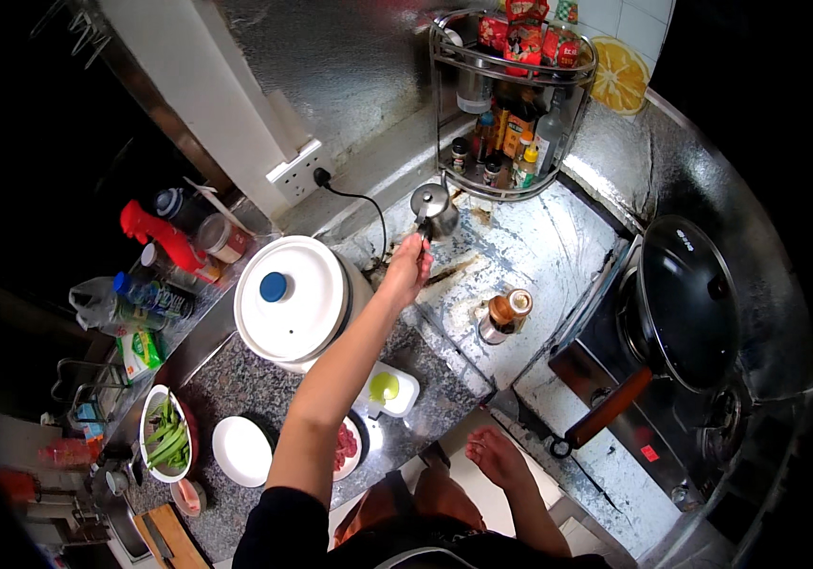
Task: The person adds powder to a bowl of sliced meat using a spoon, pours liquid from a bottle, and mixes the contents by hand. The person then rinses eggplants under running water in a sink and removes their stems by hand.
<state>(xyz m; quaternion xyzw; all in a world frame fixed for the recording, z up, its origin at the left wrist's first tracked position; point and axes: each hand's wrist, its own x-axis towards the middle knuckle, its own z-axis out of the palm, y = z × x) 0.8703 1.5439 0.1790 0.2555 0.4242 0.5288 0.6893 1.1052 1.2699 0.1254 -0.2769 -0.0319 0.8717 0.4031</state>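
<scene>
My left hand (408, 272) reaches across the counter, its fingers closed around the black handle of a small lidded metal pot (437, 213). The pot stands at the back of the metal worktop, just below the wire rack. Lower down, my right hand (497, 458) hangs near my body with nothing in it, the fingers loosely bent and apart. Between the pot and the stove stands a small bottle (498, 322) with a brownish upper part. Left of my left forearm sits a white cooker (293, 303), its lid topped by a blue knob.
A black wok (686, 303) with a wooden handle rests on the stove (606, 408). Seasonings fill a corner rack (440, 90). Green vegetables (169, 441) lie in a bowl beside a white plate (241, 451). Raw meat (343, 446) is partly hidden by my arm. A knife lies on a cutting board (184, 541).
</scene>
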